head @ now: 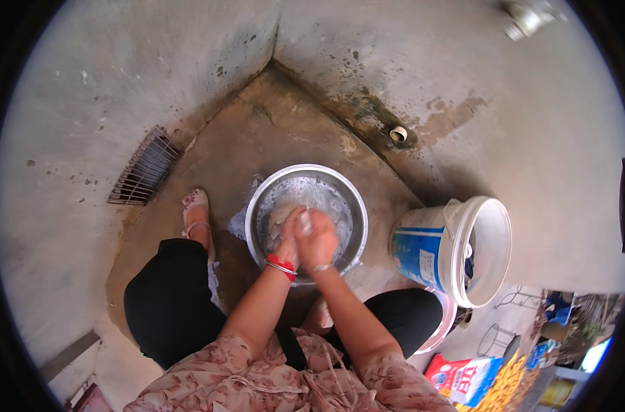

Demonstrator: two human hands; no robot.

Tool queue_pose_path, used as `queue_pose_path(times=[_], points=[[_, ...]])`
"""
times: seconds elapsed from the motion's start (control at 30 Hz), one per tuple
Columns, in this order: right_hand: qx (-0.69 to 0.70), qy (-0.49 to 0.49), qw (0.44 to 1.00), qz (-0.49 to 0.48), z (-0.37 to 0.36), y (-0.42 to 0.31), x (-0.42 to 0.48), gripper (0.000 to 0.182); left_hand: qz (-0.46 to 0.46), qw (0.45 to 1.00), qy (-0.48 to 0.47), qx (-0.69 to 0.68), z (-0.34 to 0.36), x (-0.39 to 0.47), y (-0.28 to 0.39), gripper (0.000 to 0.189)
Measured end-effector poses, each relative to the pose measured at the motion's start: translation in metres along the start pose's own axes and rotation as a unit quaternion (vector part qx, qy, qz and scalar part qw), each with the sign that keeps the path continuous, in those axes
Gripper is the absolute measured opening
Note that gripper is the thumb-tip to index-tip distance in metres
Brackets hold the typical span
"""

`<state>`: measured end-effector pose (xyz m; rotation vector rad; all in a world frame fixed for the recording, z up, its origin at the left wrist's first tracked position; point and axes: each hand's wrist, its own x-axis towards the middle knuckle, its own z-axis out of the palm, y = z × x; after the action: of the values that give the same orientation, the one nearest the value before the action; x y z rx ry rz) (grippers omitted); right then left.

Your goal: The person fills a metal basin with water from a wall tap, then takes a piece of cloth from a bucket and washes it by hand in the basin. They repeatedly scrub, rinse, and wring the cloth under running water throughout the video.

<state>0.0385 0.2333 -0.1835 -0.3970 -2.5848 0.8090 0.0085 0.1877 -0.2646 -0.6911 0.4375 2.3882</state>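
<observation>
A round metal basin of sudsy water rests on the concrete floor before me. Over the water my left hand and my right hand are pressed together around a pale cloth. Part of that cloth spreads into the suds left of my hands, and a whitish bit pokes out at the top of the right fist. My fingers hide the rest of it. The left wrist wears a red band and a bangle; a bangle circles the right wrist too.
To the right stands a white plastic bucket with dark items inside, and a pink basin beside my knee. Concrete walls meet in a corner ahead. A metal grate is at left, a pipe end at right. A printed sack lies lower right.
</observation>
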Motion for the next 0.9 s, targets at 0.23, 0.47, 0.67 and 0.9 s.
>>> queue_pose_path(times=[0.23, 0.47, 0.67, 0.9], points=[[-0.028, -0.096, 0.991, 0.085, 0.045, 0.025, 0.021, 0.027, -0.02, 0.985, 0.154, -0.075, -0.015, 0.002, 0.008, 0.022], [0.012, -0.128, 0.97, -0.206, 0.035, -0.008, -0.012, 0.026, 0.043, 0.986, -0.118, -0.11, -0.038, -0.023, 0.017, 0.021], [-0.053, -0.111, 0.992, -0.041, 0.031, 0.004, 0.011, 0.027, 0.082, 0.995, 0.053, -0.011, -0.03, -0.002, 0.006, 0.019], [-0.044, -0.121, 0.992, -0.006, 0.037, 0.003, 0.005, 0.025, 0.087, 0.974, 0.152, -0.145, -0.037, 0.002, -0.011, 0.015]])
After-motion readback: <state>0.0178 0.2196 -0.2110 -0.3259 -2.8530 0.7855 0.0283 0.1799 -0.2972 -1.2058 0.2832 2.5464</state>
